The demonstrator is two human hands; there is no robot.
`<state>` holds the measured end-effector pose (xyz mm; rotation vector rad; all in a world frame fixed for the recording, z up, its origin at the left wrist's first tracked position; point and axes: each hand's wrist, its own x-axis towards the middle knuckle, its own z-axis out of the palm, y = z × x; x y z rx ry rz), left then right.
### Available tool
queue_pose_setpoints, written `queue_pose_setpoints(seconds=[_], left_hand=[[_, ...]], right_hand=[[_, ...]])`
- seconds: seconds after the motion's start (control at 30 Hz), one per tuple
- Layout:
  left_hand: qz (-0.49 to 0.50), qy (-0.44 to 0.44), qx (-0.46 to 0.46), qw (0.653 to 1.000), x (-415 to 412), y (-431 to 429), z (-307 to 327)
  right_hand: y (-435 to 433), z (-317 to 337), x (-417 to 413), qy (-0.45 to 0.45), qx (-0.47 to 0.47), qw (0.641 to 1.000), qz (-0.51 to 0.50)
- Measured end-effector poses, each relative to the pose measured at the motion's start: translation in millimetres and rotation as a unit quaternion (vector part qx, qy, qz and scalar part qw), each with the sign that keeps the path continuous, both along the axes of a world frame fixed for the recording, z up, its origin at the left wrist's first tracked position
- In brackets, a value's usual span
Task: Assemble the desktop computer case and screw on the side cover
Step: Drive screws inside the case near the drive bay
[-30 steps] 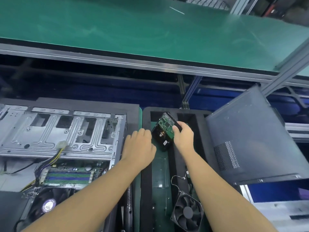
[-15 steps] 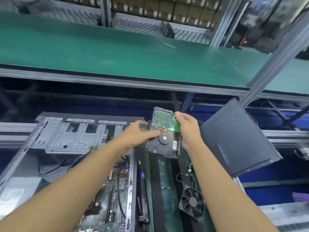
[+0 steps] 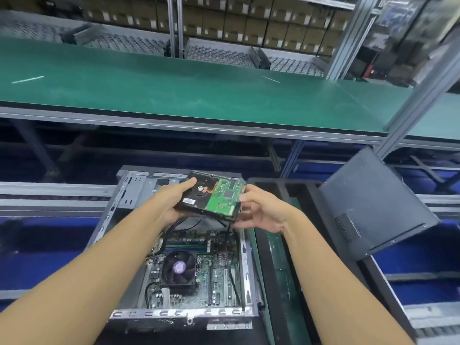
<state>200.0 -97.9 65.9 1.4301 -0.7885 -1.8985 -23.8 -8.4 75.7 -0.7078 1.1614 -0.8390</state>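
Holding the black metal hard drive (image 3: pixel 211 199), green circuit board up, with both hands: left hand (image 3: pixel 171 206) fingers (image 3: pixel 185 184) wrapped round its left end, right hand (image 3: pixel 262 212) fingers pinching the right edge. It's in the air over the open grey steel computer case (image 3: pixel 245 270). Dark grey metal side cover (image 3: pixel 373 207) leans just right of it.

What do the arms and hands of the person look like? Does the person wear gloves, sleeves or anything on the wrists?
The left arm and right arm are bare as far as the picture shows, with no sleeves in view. The left hand and right hand wear no gloves. No watch, ring, wrist strap or marking shows.
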Motion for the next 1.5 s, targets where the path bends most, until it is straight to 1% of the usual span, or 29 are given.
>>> queue_pose_setpoints(seconds=[0.07,0.13,0.23,0.3,0.33,0.4,0.47,0.5,0.57,0.67,0.77,0.83,0.97,1.07,1.13,1.2,1.33,1.4,1.5], left_hand=[[-0.045,-0.034,-0.012,0.998,13.4,-3.9,-4.0],[-0.12,-0.067,-0.034,0.99,25.3,-7.9,-6.8],[-0.254,-0.13,-0.07,0.956,30.3,-8.1,-9.1],[-0.297,-0.169,-0.06,0.938,28.3,-4.7,-9.6],[-0.297,-0.171,-0.033,0.939,28.9,-2.9,-10.9],[-0.27,-0.12,0.027,0.955,34.2,1.3,-14.3],[-0.268,-0.074,0.05,0.959,37.3,8.1,-20.9],[-0.275,-0.071,0.045,0.958,36.2,12.6,-24.5],[-0.29,-0.114,0.02,0.95,30.4,21.8,-30.8],[-0.296,-0.184,0.004,0.937,21.9,35.5,-34.7],[-0.256,-0.255,-0.079,0.929,15.4,46.0,-40.2],[-0.24,-0.254,-0.118,0.929,8.7,55.1,-43.3],[-0.228,-0.267,-0.153,0.924,1.9,71.1,-54.0],[-0.158,-0.292,-0.181,0.926,-2.1,77.1,-64.4],[-0.11,-0.287,-0.215,0.927,-2.4,85.1,-66.6],[-0.055,-0.257,-0.251,0.932,2.4,93.4,-67.3],[0.061,-0.227,-0.302,0.924,16.5,96.1,-66.1],[0.08,-0.218,-0.325,0.917,20.1,93.7,-67.5],[0.081,-0.254,-0.324,0.908,21.0,93.9,-77.3]], right_hand=[[8.1,4.5,8.6,-0.004,0.048,0.998,0.032],[15.9,4.3,24.5,0.031,0.092,0.994,0.042],[26.3,-8.4,56.2,0.051,0.143,0.984,0.091],[36.4,-19.4,75.6,0.033,0.171,0.979,0.102],[42.7,-24.8,82.7,0.018,0.181,0.98,0.085],[55.4,-36.5,91.6,-0.022,0.201,0.979,0.02],[65.8,-46.3,97.1,-0.078,0.228,0.97,-0.043],[69.7,-48.5,100.0,-0.095,0.243,0.963,-0.065],[74.4,-50.9,104.0,-0.091,0.262,0.957,-0.09],[77.5,-52.5,104.8,-0.073,0.265,0.954,-0.124],[78.6,-52.8,104.0,-0.056,0.261,0.949,-0.165],[77.9,-53.6,104.7,-0.026,0.249,0.95,-0.187],[76.7,-57.8,111.0,0.006,0.221,0.952,-0.214],[78.3,-65.0,115.1,0.015,0.203,0.951,-0.232],[79.7,-66.5,116.0,0.01,0.198,0.952,-0.233],[82.2,-65.4,114.5,-0.005,0.203,0.95,-0.239],[82.4,-67.3,114.5,-0.007,0.201,0.948,-0.249],[79.5,-67.9,118.8,-0.021,0.205,0.942,-0.265],[75.5,-69.2,124.6,-0.039,0.209,0.933,-0.292]])
